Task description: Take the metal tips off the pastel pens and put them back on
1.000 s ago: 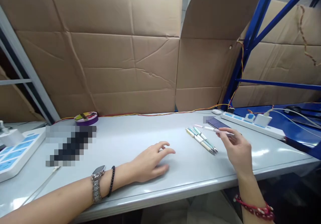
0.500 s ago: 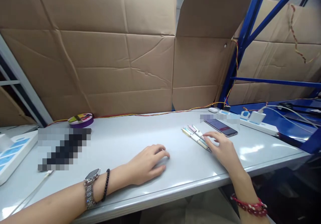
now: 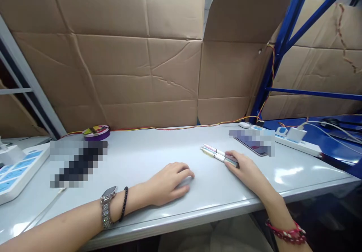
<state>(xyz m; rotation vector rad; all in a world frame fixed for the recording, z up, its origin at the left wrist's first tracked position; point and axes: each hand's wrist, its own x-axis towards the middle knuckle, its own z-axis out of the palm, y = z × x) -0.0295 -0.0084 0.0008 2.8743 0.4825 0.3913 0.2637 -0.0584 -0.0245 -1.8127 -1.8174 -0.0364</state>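
Observation:
A small bundle of slim pens (image 3: 212, 153), white and pale-coloured, lies slanted on the white table. My right hand (image 3: 243, 169) has its thumb and fingers closed round their near right ends, with the far ends sticking out to the left. How many pens there are is hard to tell, as they lie tightly side by side. To their left, my left hand (image 3: 171, 184) rests on the tabletop (image 3: 152, 146), palm down, fingers loosely bent and apart, holding nothing.
A phone (image 3: 249, 143), partly blurred out, lies beyond my right hand. Behind it runs a power strip (image 3: 296, 145) with white plugs. On the left are a purple tape roll (image 3: 96, 133), a pixelated dark object (image 3: 82, 165) and another power strip (image 3: 24, 171). Cardboard (image 3: 135, 67) stands behind.
My right hand has closed on the pens, which are now drawn together and turned a little flatter. My left hand has stayed put; the view has shifted slightly.

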